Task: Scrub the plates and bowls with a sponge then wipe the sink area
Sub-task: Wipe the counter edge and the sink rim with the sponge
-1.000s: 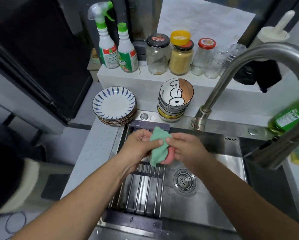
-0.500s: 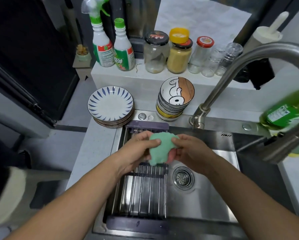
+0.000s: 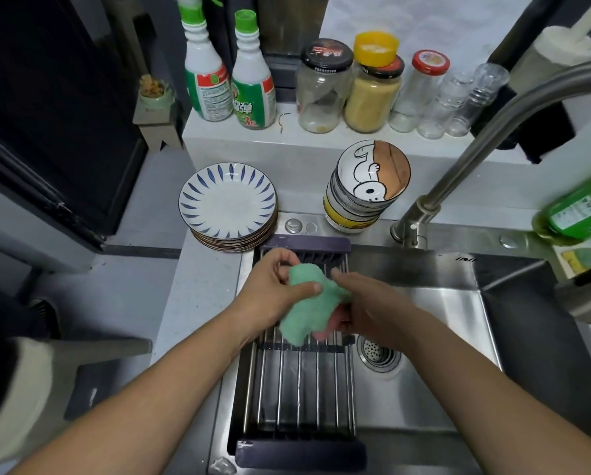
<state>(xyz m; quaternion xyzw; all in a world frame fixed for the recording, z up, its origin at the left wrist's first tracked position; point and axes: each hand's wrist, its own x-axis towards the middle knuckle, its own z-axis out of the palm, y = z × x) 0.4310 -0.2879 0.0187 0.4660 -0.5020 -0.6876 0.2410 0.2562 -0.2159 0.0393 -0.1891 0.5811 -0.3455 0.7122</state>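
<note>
Over the drying rack point(image 3: 300, 389) in the steel sink point(image 3: 437, 402), both hands hold a soft green cloth point(image 3: 307, 310) with a pink side showing underneath. My left hand point(image 3: 273, 296) pinches its left edge between thumb and fingers. My right hand point(image 3: 369, 306) grips its right side, fingers curled around it. A stack of blue-petal plates point(image 3: 227, 204) sits on the counter behind the sink's left corner. A stack of bowls point(image 3: 367, 186), the top one with a cartoon figure, stands to its right.
The curved steel faucet point(image 3: 485, 138) arches over the sink's right side. A green dish-soap bottle point(image 3: 576, 214) lies at the right edge. Spray bottles point(image 3: 229, 80) and several jars point(image 3: 372, 90) line the ledge behind. The drain point(image 3: 379, 354) lies right of the rack.
The hands have reworked the cloth: it now hangs lower and more spread out, with more pink showing at the bottom. The view has tilted slightly down toward the sink.
</note>
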